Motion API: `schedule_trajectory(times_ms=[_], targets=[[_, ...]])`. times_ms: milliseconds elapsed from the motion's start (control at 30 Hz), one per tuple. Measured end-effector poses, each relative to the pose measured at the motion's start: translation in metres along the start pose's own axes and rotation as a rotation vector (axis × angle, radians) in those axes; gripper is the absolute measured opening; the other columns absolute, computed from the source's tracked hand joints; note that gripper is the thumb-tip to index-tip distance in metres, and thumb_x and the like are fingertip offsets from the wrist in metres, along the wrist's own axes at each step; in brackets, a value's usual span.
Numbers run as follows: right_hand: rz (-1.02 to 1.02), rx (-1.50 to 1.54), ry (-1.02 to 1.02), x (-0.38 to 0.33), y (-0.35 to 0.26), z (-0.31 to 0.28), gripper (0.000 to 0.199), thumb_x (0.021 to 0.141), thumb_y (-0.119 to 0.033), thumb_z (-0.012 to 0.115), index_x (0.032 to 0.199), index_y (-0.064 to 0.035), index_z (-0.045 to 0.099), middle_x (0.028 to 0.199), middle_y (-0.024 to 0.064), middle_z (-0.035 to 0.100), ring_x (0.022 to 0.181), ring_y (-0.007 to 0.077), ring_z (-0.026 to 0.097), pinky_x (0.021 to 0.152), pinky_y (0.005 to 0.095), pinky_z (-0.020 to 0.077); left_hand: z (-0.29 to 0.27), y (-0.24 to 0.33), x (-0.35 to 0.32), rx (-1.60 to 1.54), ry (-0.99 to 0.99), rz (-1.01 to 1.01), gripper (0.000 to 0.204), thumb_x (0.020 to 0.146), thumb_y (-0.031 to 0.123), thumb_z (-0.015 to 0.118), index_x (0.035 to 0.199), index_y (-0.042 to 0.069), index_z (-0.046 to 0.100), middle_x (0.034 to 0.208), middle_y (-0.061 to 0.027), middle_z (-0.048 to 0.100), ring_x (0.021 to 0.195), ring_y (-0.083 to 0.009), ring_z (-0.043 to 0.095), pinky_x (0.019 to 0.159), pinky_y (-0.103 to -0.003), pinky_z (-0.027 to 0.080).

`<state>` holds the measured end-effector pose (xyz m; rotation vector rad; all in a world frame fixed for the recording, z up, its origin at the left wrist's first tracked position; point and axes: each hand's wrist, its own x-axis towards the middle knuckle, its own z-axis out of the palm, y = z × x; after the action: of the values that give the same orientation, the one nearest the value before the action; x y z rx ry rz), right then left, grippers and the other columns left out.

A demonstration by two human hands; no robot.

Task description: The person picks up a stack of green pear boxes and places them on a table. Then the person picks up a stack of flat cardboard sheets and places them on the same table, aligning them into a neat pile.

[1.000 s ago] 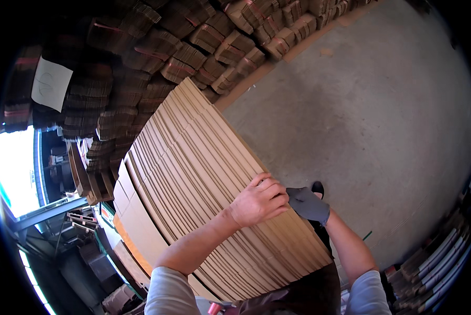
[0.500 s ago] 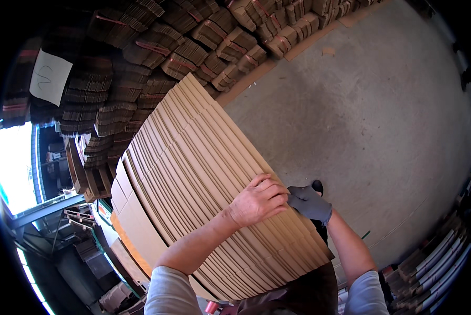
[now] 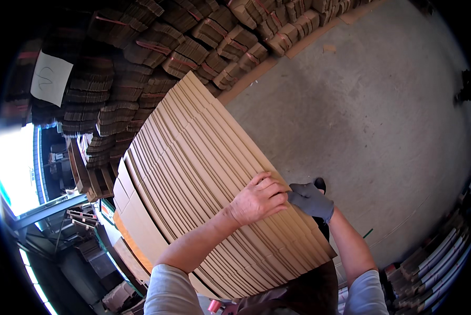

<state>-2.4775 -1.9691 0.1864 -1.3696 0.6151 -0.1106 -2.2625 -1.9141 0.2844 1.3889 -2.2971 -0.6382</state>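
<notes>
A long row of flattened cardboard sheets [image 3: 193,173], layered with their edges showing, leans across the middle in front of me. My bare left hand [image 3: 261,199] lies over the sheets near their right side, its fingers bent and close together at the outermost sheets. Just right of it, my right hand [image 3: 311,201], in a grey glove, is closed at the right-hand edge of the outermost cardboard sheet. The gloved thumb and fingertips are partly hidden, and the two hands almost meet.
Strapped bundles of folded cardboard [image 3: 211,39] are piled along the back and left. A white paper [image 3: 51,79] hangs on them. Grey concrete floor [image 3: 361,105] stretches to the right. More stacked bundles [image 3: 435,268] stand at lower right, and a wooden pallet [image 3: 93,178] at left.
Both hands keep almost the same place and grip. The view has shifted slightly, and my gloved right hand sits a touch further right. More of the black shoe beyond it shows.
</notes>
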Motion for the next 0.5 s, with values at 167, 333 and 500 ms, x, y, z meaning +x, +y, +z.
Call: schedule_trajectory(times_ms=[167, 333, 500], targets=[[-0.046, -0.061, -0.012, 0.0, 0.003, -0.002, 0.029, 0.1, -0.027, 0.062, 0.107, 0.0007, 0.066, 0.092, 0.0181, 0.07, 0.08, 0.0258, 0.066, 0.074, 0.037, 0.0507, 0.002, -0.001, 0.0, -0.001, 0.0, -0.001, 0.022, 0.082, 0.026, 0.081, 0.094, 0.014, 0.067, 0.101, -0.0023, 0.062, 0.101, -0.0219, 0.063, 0.108, -0.047, 0.044], [0.066, -0.023, -0.044, 0.002, -0.01, -0.003, 0.023, 0.1, -0.022, 0.062, 0.109, -0.0017, 0.068, 0.096, 0.0158, 0.072, 0.082, 0.025, 0.068, 0.075, 0.0351, 0.0515, -0.001, -0.001, -0.002, 0.02, -0.014, 0.006, 0.022, 0.081, 0.026, 0.081, 0.093, 0.014, 0.067, 0.101, -0.0022, 0.062, 0.102, -0.0218, 0.063, 0.108, -0.047, 0.044], [-0.024, 0.014, -0.001, 0.002, -0.004, 0.002, 0.031, 0.1, -0.028, 0.064, 0.102, 0.0027, 0.064, 0.084, 0.0207, 0.065, 0.07, 0.0241, 0.056, 0.07, 0.0366, 0.0484, -0.001, -0.001, -0.005, 0.019, -0.014, 0.006, 0.022, 0.081, 0.027, 0.081, 0.093, 0.014, 0.067, 0.101, -0.0021, 0.062, 0.102, -0.0221, 0.063, 0.108, -0.047, 0.044]])
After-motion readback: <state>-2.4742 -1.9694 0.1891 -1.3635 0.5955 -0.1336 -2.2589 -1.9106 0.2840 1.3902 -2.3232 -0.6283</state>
